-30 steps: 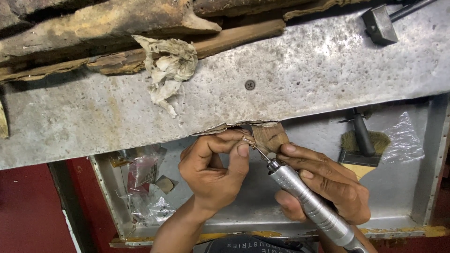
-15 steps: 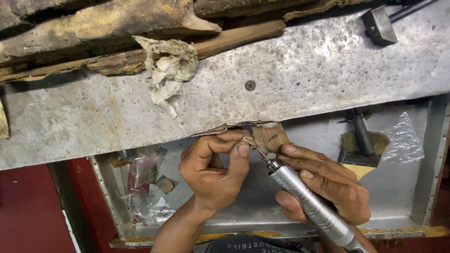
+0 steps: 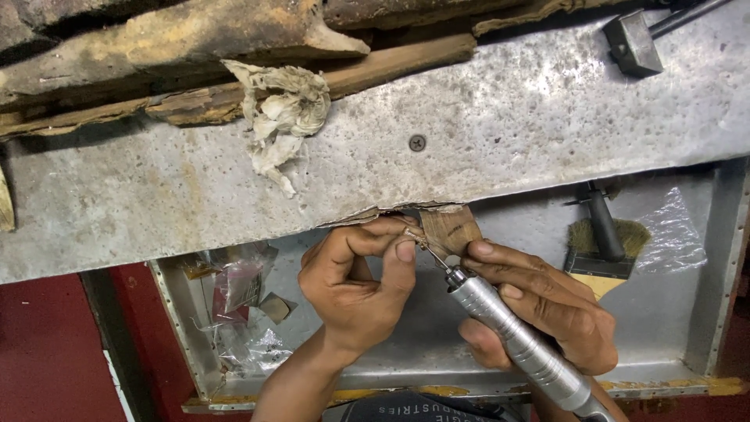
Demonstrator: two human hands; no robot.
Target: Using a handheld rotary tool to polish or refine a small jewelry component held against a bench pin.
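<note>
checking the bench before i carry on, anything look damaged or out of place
Yes: the metal bench top's front edge is torn and ragged just above the left hand. A crumpled rag lies loose by the rough wood scraps.

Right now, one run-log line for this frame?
left hand: pinches small piece | right hand: holds rotary handpiece, tip at piece | wooden peg behind
</note>
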